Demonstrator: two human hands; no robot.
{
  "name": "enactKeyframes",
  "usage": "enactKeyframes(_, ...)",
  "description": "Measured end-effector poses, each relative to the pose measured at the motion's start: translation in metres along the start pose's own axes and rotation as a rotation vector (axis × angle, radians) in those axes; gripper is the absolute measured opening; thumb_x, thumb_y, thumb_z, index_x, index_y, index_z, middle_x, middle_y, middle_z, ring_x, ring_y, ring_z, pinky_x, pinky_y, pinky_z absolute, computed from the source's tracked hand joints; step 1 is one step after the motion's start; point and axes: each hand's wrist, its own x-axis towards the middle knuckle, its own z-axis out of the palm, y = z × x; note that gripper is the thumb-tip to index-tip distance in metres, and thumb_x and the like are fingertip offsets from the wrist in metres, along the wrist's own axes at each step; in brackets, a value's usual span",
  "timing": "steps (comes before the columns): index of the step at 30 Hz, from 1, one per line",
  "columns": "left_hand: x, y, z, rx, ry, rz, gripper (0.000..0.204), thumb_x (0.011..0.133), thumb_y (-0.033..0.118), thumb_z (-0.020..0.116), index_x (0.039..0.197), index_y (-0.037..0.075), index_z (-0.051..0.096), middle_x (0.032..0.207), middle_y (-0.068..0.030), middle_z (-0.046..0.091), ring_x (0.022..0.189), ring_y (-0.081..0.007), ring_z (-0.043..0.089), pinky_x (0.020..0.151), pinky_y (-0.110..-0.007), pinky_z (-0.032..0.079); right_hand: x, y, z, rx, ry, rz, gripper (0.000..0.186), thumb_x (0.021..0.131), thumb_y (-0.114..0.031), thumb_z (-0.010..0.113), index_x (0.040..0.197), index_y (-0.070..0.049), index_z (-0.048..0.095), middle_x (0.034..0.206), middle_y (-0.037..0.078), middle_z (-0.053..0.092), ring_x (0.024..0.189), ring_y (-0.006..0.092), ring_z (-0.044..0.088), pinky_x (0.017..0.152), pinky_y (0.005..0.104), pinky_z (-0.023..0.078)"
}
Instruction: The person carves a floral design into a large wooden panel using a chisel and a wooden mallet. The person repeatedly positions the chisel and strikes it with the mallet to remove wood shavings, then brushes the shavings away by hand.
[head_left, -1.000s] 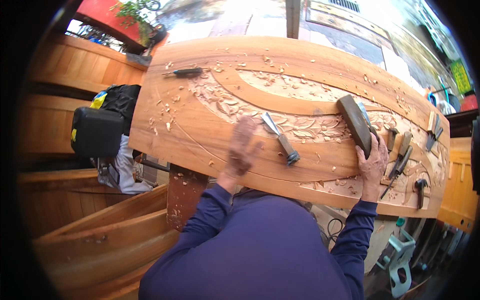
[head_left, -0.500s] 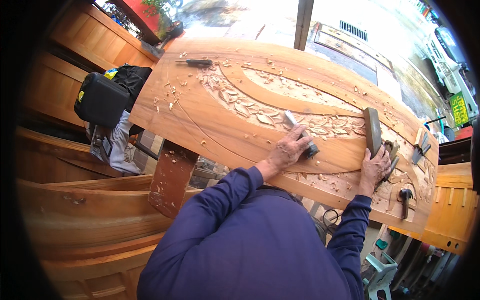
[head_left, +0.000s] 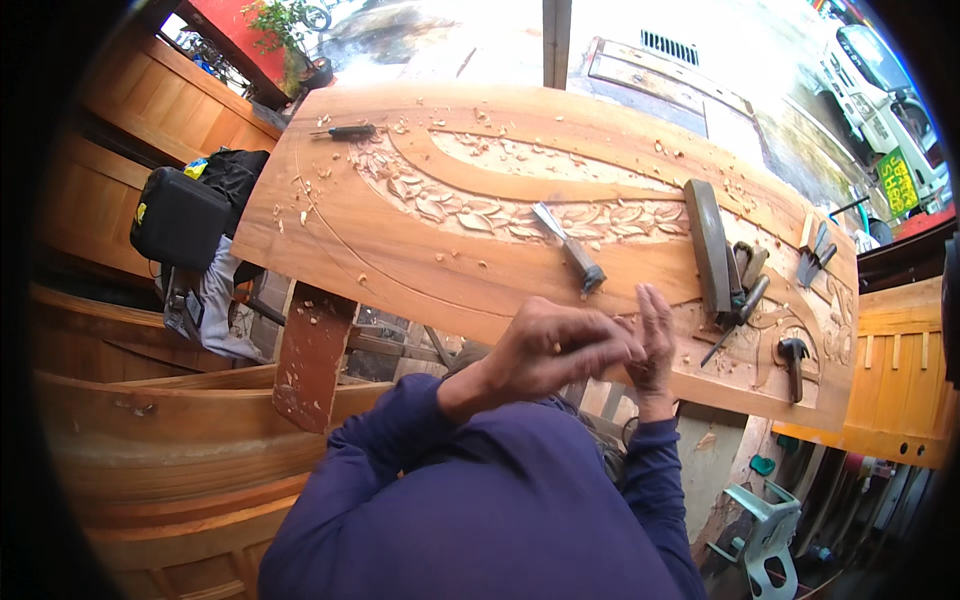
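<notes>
My left hand is raised in front of the carved wooden panel, its fingers bent loosely, thumb apart. Its fingertips meet or overlap the palm side of my right hand, whose fingers point up. Neither hand shows anything held. Just beyond them lies a broad-bladed chisel, its blade over the carved leaves. To its right a long grey-brown block lies beside dark-handled tools and a thin tool. A hammer rests near the panel's right end.
More flat blades lie at the far right, and a dark-handled carving tool at the far left. Wood shavings are scattered over the panel. A black case stands left; a pale green plastic stool stands at lower right.
My left hand has let go of the chisel and my right hand has left the grey-brown block. Both have drawn back toward my body and come together. The view has shifted slightly.
</notes>
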Motion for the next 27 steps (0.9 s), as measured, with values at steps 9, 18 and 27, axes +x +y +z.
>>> enactKeyframes(9,0.035,0.124,0.101,-1.473,-0.291,0.535,0.058,0.099,0.009,0.076,0.134,-0.026,0.044,0.108,-0.0327,0.07,0.086,-0.0316,0.072,0.065,-0.036,0.059,-0.003,0.011,0.005,0.031,-0.084,0.065,0.071,0.09,-0.032,0.084,0.153,-0.01,0.058,0.145,0.02,0.062,0.131,0.0383,0.06,0.111,0.0467,0.048)
enactKeyframes(18,0.003,0.121,0.067,-1.376,-0.096,0.394,0.042,0.098,0.001,0.076,0.128,-0.023,0.059,0.103,-0.0287,0.072,0.078,-0.025,0.074,0.061,-0.033,0.059,-0.006,0.004,0.009,0.086,-0.054,0.086,0.068,0.09,-0.033,0.084,0.15,-0.009,0.061,0.145,0.02,0.063,0.132,0.0379,0.06,0.111,0.0468,0.049)
enactKeyframes(27,0.001,0.127,0.046,-1.244,-0.169,0.482,0.044,0.095,0.033,0.083,0.109,-0.009,0.077,0.079,-0.0143,0.069,0.061,-0.0177,0.066,0.047,-0.028,0.046,-0.008,0.005,0.007,0.002,-0.061,0.097,0.066,0.091,-0.034,0.083,0.148,-0.008,0.062,0.145,0.02,0.062,0.132,0.0376,0.06,0.112,0.0466,0.048)
